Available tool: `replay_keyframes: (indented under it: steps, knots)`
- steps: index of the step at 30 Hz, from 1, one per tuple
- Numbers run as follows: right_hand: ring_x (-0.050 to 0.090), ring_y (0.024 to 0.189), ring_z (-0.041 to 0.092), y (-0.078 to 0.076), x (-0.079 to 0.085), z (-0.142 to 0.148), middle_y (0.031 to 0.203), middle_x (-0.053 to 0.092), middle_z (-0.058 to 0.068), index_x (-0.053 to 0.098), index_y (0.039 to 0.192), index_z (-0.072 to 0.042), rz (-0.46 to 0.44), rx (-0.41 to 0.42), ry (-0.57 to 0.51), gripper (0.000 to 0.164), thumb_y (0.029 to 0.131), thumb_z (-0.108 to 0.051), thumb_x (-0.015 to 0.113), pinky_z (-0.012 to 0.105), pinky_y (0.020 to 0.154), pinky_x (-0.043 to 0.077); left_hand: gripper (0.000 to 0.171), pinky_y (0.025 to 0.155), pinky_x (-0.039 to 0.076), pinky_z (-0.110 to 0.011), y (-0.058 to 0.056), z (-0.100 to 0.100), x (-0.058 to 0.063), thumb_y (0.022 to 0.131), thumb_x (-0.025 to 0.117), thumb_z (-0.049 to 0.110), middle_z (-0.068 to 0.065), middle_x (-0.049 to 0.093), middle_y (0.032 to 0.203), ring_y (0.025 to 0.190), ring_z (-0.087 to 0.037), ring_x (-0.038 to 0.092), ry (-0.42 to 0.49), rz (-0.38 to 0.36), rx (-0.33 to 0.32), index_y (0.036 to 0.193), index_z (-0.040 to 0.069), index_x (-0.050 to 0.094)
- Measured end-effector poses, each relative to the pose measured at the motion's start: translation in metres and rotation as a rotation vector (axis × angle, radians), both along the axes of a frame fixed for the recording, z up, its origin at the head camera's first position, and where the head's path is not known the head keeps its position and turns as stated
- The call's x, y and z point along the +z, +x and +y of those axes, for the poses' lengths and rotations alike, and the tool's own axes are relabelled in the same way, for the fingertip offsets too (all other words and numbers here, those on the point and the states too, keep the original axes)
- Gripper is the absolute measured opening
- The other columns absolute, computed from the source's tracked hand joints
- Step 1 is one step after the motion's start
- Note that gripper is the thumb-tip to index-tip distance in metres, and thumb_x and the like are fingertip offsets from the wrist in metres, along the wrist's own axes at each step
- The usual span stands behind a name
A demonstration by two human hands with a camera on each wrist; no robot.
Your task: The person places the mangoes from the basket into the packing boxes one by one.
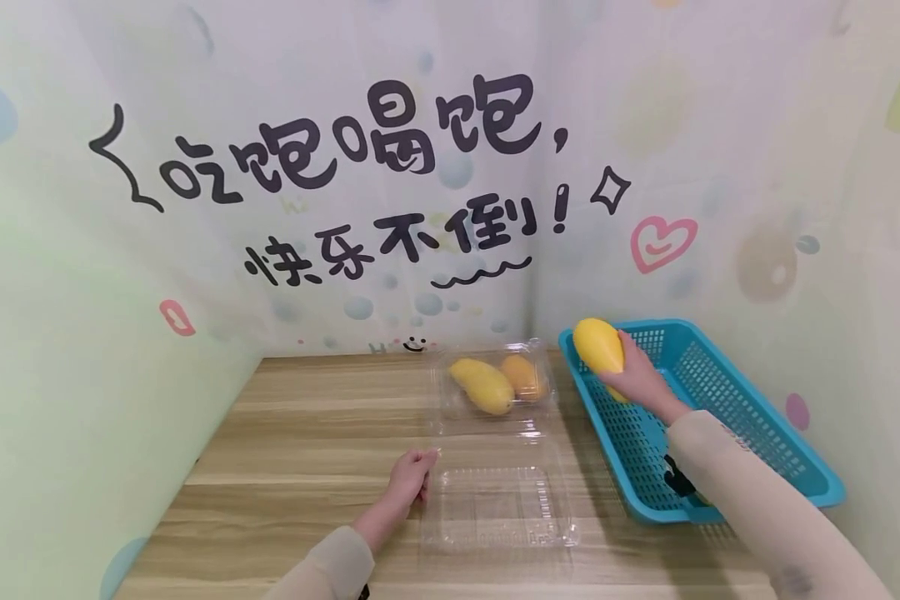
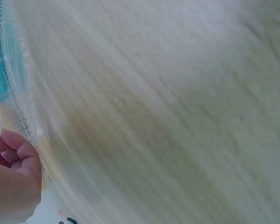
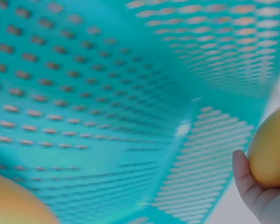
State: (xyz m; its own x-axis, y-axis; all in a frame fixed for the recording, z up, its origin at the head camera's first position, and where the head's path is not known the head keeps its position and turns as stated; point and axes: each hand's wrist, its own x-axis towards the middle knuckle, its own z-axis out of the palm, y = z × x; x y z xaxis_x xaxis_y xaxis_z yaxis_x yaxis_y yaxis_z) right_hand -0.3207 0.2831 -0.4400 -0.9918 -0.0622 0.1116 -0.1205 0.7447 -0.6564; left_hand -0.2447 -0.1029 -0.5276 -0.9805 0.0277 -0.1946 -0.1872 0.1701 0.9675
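My right hand [image 1: 636, 373] grips a yellow mango [image 1: 598, 345] above the left rim of a blue-green plastic basket [image 1: 603, 433]. The right wrist view shows the fingers curled around this mango [image 3: 273, 149]. Another yellow-orange fruit [image 3: 16, 203] shows low in the basket. On the table, a clear hinged plastic box [image 1: 495, 542] lies unfolded, its lid half nearer me. Two mangoes, one yellow [image 1: 483, 386] and one more orange [image 1: 523, 377], lie in its far half. At the box's left edge, my left hand [image 1: 411, 477] pinches the plastic with curled fingers.
The wood-grain table [image 1: 285, 450] reaches back to a printed curtain [image 1: 390, 317] with dark lettering. The basket stands close along the box's right side, and my right sleeve [image 1: 772, 500] crosses over it.
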Motion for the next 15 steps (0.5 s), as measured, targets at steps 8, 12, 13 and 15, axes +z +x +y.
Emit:
replay_keyframes:
  steps: [8,12,13,15]
  knots:
    - [0.047,0.084,0.027,0.029,0.04,-0.059,0.117,0.043,0.019,0.014,0.144,-0.007,0.076,0.047,-0.031,0.082,0.078,-0.02,0.06,0.034,0.063,0.043,0.027,0.037,0.032,-0.016,-0.002,-0.004,0.002,0.094,0.05,0.023,0.004,0.039,0.05,0.036,-0.004,0.04,0.023,-0.03,-0.025,0.072,0.009,0.043]
    - [0.051,0.075,0.022,0.05,0.038,-0.095,0.105,0.048,0.018,0.019,0.143,-0.005,0.034,0.17,-0.056,0.082,0.075,-0.019,0.064,0.029,0.054,0.047,0.025,0.038,0.033,-0.017,-0.002,-0.004,0.004,0.094,0.049,0.022,0.004,0.04,0.051,0.038,-0.005,0.041,0.018,-0.033,-0.036,0.073,0.01,0.043]
    - [0.051,0.072,0.021,0.057,0.035,-0.104,0.104,0.048,0.018,0.019,0.143,-0.005,0.005,0.202,-0.06,0.083,0.074,-0.019,0.064,0.028,0.052,0.047,0.025,0.038,0.033,-0.017,-0.001,-0.003,0.004,0.094,0.049,0.023,0.004,0.04,0.051,0.038,-0.005,0.041,0.018,-0.035,-0.039,0.073,0.01,0.043]
    - [0.052,0.073,0.019,0.07,0.028,-0.122,0.107,0.049,0.019,0.02,0.143,-0.004,-0.039,0.257,-0.045,0.085,0.073,-0.021,0.066,0.028,0.053,0.048,0.025,0.039,0.033,-0.017,-0.001,-0.003,0.005,0.094,0.049,0.023,0.004,0.04,0.051,0.039,-0.005,0.041,0.027,-0.043,-0.044,0.074,0.01,0.043]
